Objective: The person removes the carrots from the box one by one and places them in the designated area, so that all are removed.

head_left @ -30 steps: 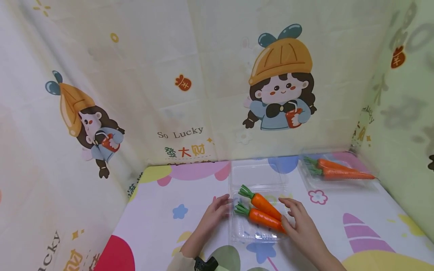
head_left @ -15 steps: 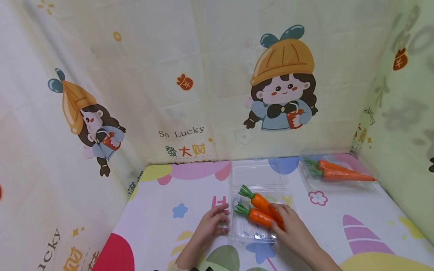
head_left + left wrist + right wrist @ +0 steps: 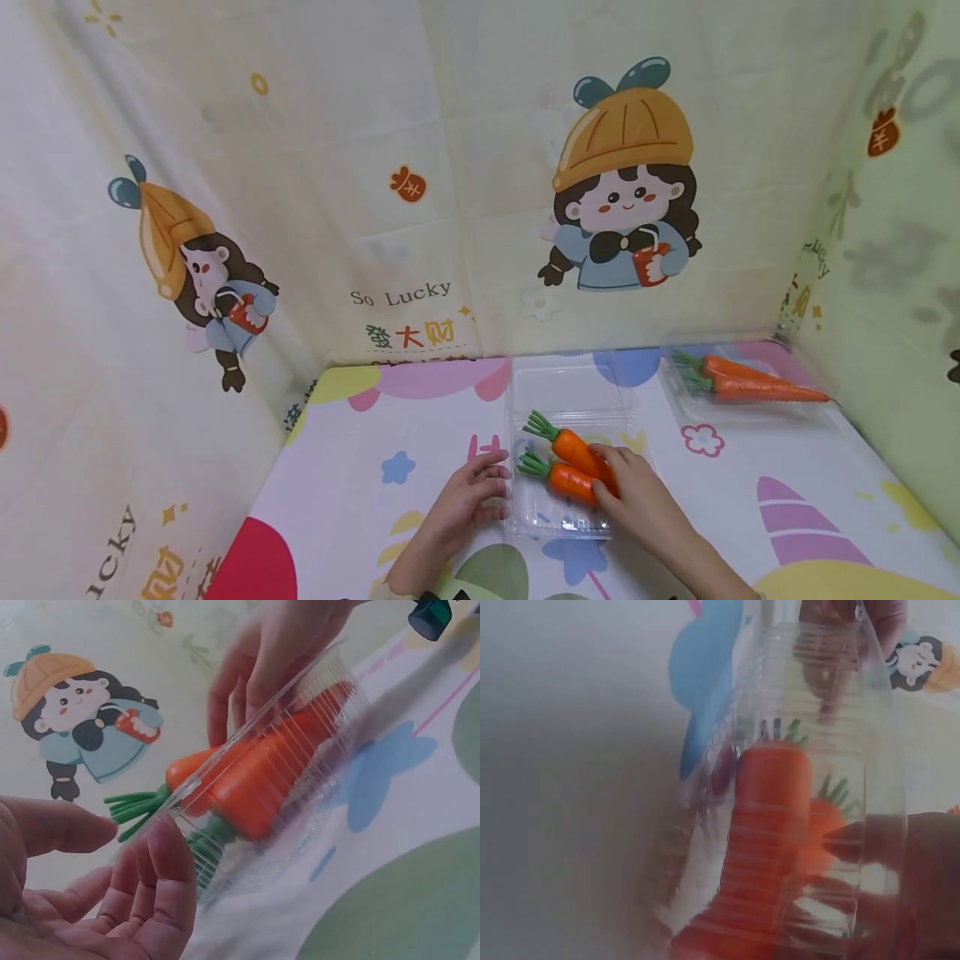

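Note:
Two orange carrots point(image 3: 573, 482) with green tops lie side by side in a clear plastic clamshell box point(image 3: 536, 521), its lid point(image 3: 570, 387) folded back flat. My right hand point(image 3: 637, 492) holds the carrots at their narrow ends, thumb over the near carrot and fingers over the far one; the tips are hidden beneath it. My left hand point(image 3: 472, 496) is at the box's left side, fingers relaxed and fingertips right at the wall. In the left wrist view its thumb point(image 3: 71, 825) stands apart from the fingers, near the rim and the green stems point(image 3: 139, 810).
Another clear box point(image 3: 678, 404) with two carrots point(image 3: 757, 382) sits at the back right, close to the wall cloth. A patterned cloth point(image 3: 360, 467) covers the table. Printed curtains point(image 3: 480, 208) rise behind and on both sides.
My right hand has moved left from the box's right side onto the carrots, and they have slid slightly left. My left hand has lowered a little beside the box wall.

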Action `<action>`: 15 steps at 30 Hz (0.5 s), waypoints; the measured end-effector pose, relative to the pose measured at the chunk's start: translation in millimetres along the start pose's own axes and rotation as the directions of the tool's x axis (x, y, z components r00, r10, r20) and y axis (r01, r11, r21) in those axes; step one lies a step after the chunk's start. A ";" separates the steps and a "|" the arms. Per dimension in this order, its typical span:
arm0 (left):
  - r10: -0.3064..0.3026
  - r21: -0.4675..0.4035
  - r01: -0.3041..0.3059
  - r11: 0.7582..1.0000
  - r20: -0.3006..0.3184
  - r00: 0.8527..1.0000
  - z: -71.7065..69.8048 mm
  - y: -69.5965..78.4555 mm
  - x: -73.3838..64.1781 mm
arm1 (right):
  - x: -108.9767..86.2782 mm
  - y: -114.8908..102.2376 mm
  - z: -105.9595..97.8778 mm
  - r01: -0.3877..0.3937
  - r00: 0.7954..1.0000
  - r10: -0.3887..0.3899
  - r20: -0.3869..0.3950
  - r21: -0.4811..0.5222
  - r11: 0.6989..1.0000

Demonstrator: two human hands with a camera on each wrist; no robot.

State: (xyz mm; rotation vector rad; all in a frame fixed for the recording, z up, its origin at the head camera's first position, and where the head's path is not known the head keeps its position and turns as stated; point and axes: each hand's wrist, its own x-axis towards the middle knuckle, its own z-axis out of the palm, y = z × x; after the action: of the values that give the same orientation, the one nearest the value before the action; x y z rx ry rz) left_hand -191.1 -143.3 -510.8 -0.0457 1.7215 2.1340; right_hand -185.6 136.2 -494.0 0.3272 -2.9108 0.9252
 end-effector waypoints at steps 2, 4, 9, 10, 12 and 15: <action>-0.002 0.004 0.002 1.000 -0.003 1.000 0.4 0.5 0.7 | 2.7 1.1 -0.1 -0.010 1.000 0.010 0.013 0.004 1.000; -0.001 0.007 0.001 1.000 -0.005 1.000 0.6 0.7 1.4 | 5.9 1.4 -0.6 -0.026 0.999 0.026 0.032 0.010 1.000; 0.007 0.013 -0.007 1.000 -0.014 1.000 1.5 -0.9 2.2 | 12.3 1.6 -1.9 -0.067 0.995 0.066 0.079 0.004 0.998; 0.008 0.014 -0.008 1.000 -0.016 1.000 1.7 -1.4 2.2 | 13.2 1.7 -2.2 -0.069 0.994 0.068 0.080 0.008 0.998; 0.009 0.015 -0.009 1.000 -0.019 1.000 2.1 -1.7 2.2 | 14.0 1.6 -2.7 -0.075 0.994 0.074 0.078 0.017 0.997; 0.013 0.018 -0.013 1.000 -0.024 1.000 2.5 -2.3 2.1 | 14.5 2.3 -2.8 -0.076 0.995 0.073 0.072 0.029 0.997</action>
State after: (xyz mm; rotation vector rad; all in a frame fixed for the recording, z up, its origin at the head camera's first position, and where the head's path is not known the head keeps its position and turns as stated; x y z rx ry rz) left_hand -191.7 -139.9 -512.9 -0.0555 1.7587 2.1351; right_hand -200.3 137.0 -491.1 0.2601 -2.9943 0.9903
